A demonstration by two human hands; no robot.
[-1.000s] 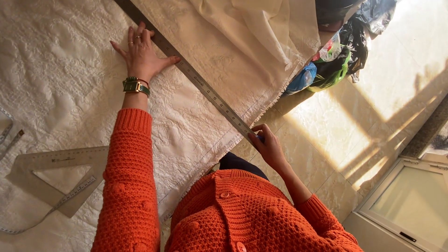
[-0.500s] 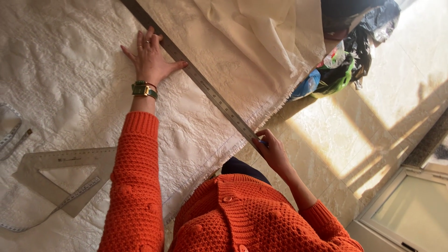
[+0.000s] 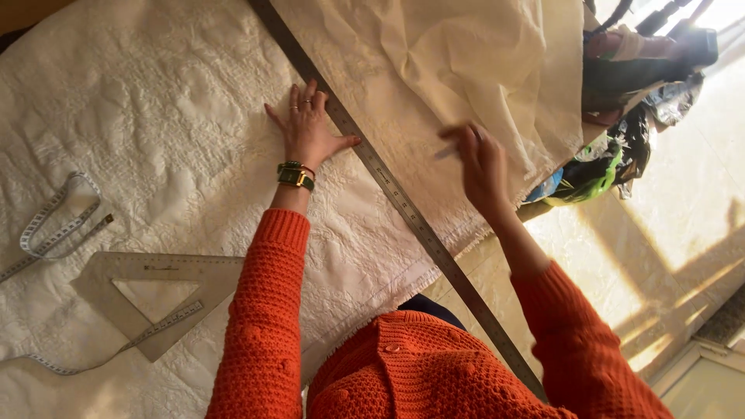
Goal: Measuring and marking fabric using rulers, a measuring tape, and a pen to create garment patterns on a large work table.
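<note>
The long metal ruler (image 3: pixel 392 192) is stiff, thin and slippery on cloth. Left hand (image 3: pixel 309 132) presses beside it, fingers spread flat; right hand (image 3: pixel 483 164) is blurred, grip indeterminate.

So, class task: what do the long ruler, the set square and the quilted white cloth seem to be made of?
Long ruler: probably metal, with a dull grey sheen and fine edge markings.
Set square: likely clear plastic, since the cloth shows through it.
Quilted white cloth: textile, matte, with a raised stitched pattern and a frayed edge.
The left hand presses beside the ruler.
</note>
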